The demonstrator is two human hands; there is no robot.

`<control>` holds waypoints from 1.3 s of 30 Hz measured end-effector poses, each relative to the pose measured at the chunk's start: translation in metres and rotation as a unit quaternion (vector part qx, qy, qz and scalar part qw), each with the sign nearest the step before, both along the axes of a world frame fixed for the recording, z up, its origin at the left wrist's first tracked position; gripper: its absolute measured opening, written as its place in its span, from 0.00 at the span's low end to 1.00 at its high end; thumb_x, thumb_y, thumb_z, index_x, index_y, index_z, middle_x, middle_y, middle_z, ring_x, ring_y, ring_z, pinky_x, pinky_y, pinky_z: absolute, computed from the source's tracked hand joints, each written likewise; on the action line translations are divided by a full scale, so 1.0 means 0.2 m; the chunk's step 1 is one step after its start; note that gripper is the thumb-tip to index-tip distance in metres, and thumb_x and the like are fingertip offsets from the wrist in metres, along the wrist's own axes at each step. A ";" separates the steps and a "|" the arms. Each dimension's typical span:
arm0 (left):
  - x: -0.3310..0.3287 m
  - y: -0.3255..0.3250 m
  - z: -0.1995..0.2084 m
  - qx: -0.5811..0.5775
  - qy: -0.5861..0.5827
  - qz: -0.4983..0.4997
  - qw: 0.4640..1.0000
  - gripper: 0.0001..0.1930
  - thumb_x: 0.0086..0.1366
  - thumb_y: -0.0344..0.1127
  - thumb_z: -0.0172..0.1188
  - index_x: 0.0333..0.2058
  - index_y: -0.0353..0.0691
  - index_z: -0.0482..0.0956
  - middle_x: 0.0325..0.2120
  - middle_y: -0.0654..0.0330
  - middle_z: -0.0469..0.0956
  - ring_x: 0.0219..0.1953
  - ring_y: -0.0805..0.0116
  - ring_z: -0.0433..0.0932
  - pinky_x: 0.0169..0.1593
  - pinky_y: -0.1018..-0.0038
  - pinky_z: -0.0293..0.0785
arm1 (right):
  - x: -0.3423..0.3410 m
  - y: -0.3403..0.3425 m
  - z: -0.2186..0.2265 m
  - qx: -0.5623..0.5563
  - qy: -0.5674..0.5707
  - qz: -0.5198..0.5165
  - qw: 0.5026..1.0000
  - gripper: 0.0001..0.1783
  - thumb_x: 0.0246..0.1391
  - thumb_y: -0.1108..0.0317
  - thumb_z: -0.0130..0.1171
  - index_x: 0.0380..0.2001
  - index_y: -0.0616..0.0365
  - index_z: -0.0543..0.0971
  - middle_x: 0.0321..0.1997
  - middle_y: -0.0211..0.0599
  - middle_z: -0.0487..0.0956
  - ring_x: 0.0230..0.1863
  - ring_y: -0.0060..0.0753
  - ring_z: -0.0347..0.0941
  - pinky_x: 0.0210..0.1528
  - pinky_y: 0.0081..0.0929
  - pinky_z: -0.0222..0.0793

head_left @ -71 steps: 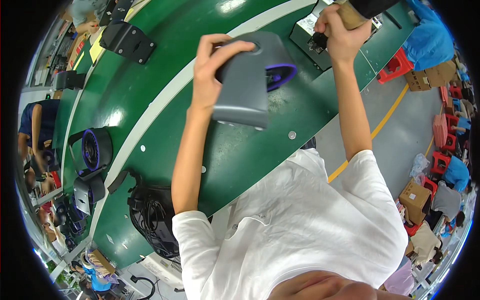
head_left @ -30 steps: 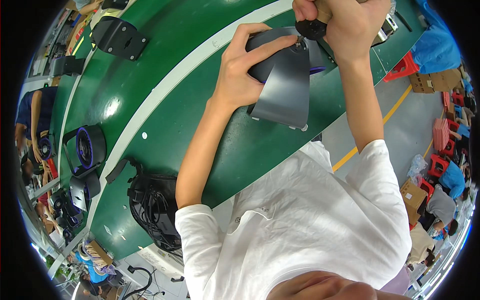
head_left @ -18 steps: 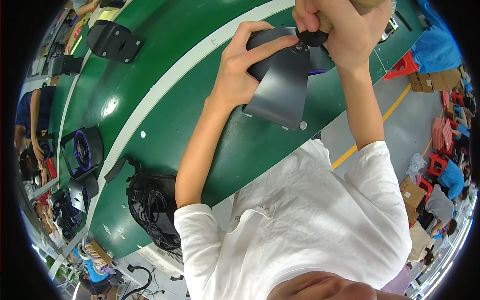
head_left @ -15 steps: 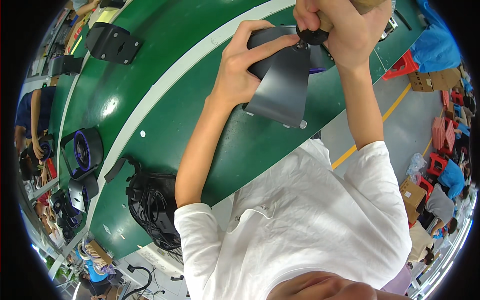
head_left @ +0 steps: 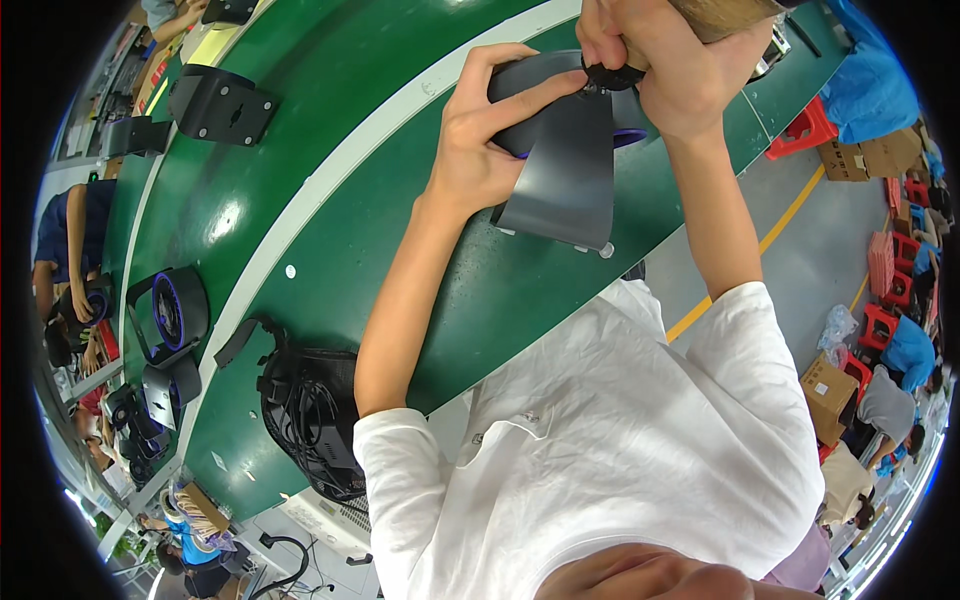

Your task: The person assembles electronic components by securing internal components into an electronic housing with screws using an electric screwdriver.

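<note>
A dark grey fan housing (head_left: 565,190) with a curved, flared base stands over the green bench in front of me. A purple ring edge (head_left: 628,137) shows behind it. My left hand (head_left: 480,135) grips the housing's left side, its index finger stretched along the top toward a small dark fitting. In my right hand (head_left: 685,75) is a tan, rounded tool (head_left: 725,14) with a black end (head_left: 612,76), which meets the housing beside my left fingertip. The tool's upper part runs out of the picture, so its exact kind is unclear.
Left of a white strip lie another grey housing (head_left: 222,105) and a purple-ringed fan (head_left: 168,310). A black mesh bag with cables (head_left: 312,420) rests near my left elbow. Red stools (head_left: 803,130), cardboard boxes (head_left: 828,398) and other people are on the right. A co-worker's arm (head_left: 76,240) shows far left.
My right hand has shifted slightly left, and the tan tool now leans further right. The housing has turned a little under my left hand, showing more of the purple ring.
</note>
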State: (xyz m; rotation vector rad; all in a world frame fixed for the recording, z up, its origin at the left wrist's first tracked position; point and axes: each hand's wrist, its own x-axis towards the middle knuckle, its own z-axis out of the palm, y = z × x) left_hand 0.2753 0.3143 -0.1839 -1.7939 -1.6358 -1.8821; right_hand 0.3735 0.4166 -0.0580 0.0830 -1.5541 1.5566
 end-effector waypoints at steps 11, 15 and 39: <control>-0.01 -0.04 0.03 -0.059 0.006 0.013 0.998 0.32 0.41 0.31 0.75 0.51 0.43 0.87 0.50 0.51 0.75 0.50 0.53 0.78 0.56 0.63 0.76 | -0.01 0.06 -0.04 -0.026 0.008 -0.010 1.000 0.35 0.48 0.83 0.64 0.61 0.65 0.67 0.31 0.30 0.78 0.30 0.18 0.74 0.33 0.19 0.71; 0.03 -0.05 0.08 -0.107 -0.013 0.028 0.994 0.35 0.46 0.31 0.75 0.58 0.42 0.81 0.51 0.51 0.75 0.52 0.55 0.77 0.58 0.63 0.75 | -0.04 0.07 -0.06 -0.018 0.056 -0.035 0.998 0.30 0.49 0.81 0.67 0.57 0.63 0.70 0.32 0.30 0.78 0.31 0.19 0.75 0.34 0.20 0.71; 0.16 -0.17 -0.36 -0.165 -0.827 -0.461 0.277 0.38 0.77 0.63 0.34 0.63 0.30 0.68 0.52 0.37 0.76 0.47 0.39 0.81 0.48 0.51 0.85 | 0.13 0.61 -0.39 0.048 -0.032 -0.262 0.963 0.09 0.58 0.72 0.58 0.39 0.64 0.71 0.21 0.36 0.74 0.15 0.26 0.69 0.18 0.24 0.67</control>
